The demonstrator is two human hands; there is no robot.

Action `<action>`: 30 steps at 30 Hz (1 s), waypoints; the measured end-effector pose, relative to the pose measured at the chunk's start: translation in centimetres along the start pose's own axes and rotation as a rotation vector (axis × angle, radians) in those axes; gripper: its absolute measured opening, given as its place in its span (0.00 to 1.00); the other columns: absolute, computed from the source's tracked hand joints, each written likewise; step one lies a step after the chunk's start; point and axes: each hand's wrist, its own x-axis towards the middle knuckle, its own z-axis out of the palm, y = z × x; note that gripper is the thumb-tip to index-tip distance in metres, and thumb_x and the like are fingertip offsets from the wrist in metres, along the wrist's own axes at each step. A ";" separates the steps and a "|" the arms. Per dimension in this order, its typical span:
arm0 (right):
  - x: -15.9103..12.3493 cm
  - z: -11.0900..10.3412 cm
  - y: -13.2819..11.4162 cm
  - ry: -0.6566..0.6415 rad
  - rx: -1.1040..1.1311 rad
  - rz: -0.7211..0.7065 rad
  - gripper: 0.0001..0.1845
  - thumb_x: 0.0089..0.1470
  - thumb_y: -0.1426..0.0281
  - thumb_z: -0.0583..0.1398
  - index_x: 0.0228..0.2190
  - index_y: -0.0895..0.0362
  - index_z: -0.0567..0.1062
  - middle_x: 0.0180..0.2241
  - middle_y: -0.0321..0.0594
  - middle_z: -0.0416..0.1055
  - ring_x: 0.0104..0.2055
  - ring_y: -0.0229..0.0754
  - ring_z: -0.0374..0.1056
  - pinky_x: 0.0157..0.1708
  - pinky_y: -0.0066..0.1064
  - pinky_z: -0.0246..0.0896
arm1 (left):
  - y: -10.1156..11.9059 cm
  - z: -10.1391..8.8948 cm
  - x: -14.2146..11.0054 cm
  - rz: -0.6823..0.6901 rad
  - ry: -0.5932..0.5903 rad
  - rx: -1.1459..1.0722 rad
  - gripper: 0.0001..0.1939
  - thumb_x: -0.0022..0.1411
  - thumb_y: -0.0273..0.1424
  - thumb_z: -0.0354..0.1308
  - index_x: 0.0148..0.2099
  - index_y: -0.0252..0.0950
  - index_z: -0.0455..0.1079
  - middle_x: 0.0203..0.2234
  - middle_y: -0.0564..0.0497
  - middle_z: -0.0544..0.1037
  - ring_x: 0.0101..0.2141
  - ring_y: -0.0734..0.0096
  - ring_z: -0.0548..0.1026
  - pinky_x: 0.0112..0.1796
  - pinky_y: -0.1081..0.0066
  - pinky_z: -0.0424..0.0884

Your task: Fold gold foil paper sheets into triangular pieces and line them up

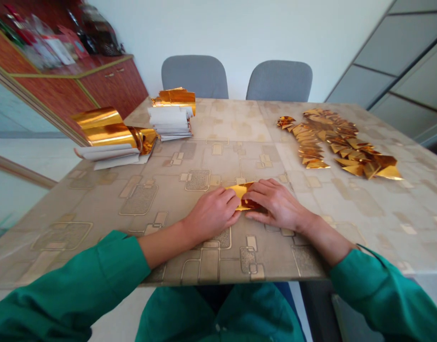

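A small piece of shiny gold foil paper lies on the patterned tablecloth near the front of the table. My left hand is closed on its left end, with thumb and fingers pinched together. On the right end, my right hand has its fingers curled over the paper and the thumb at the near edge. Part of the paper is hidden under both hands. Between them its surface looks bent or folded.
Folded gold pieces spread in rows at the back right. A white-backed stack with gold sheets stands at the back left, beside curled gold foil sheets. Two grey chairs stand behind the table.
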 end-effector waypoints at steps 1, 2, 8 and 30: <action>0.0 0.1 0.1 0.001 0.003 0.002 0.21 0.62 0.53 0.57 0.42 0.57 0.75 0.39 0.44 0.73 0.42 0.46 0.65 0.42 0.36 0.54 | -0.1 0.2 0.0 0.038 0.017 0.026 0.10 0.70 0.28 0.50 0.40 0.31 0.72 0.32 0.46 0.76 0.35 0.62 0.74 0.37 0.65 0.72; -0.1 0.1 0.1 0.002 0.001 0.008 0.21 0.61 0.52 0.58 0.43 0.57 0.74 0.40 0.44 0.73 0.43 0.46 0.65 0.42 0.37 0.54 | -0.3 0.2 -0.1 0.058 0.028 0.048 0.11 0.70 0.27 0.49 0.39 0.31 0.72 0.31 0.47 0.76 0.34 0.63 0.75 0.36 0.66 0.72; -0.2 -0.1 -0.1 0.009 0.134 0.037 0.10 0.65 0.68 0.54 0.38 0.57 0.75 0.35 0.41 0.74 0.40 0.41 0.67 0.42 0.34 0.54 | -0.4 -0.7 -0.9 -0.077 0.056 -0.025 0.14 0.70 0.28 0.47 0.32 0.34 0.69 0.25 0.50 0.74 0.28 0.69 0.73 0.29 0.71 0.67; 0.5 1.8 -0.1 0.140 0.216 0.375 0.09 0.63 0.64 0.60 0.32 0.55 0.76 0.29 0.36 0.74 0.34 0.40 0.67 0.38 0.33 0.50 | -1.6 0.5 -0.3 -0.383 0.026 -0.464 0.04 0.66 0.30 0.61 0.41 0.37 0.69 0.33 0.55 0.79 0.29 0.73 0.75 0.31 0.73 0.66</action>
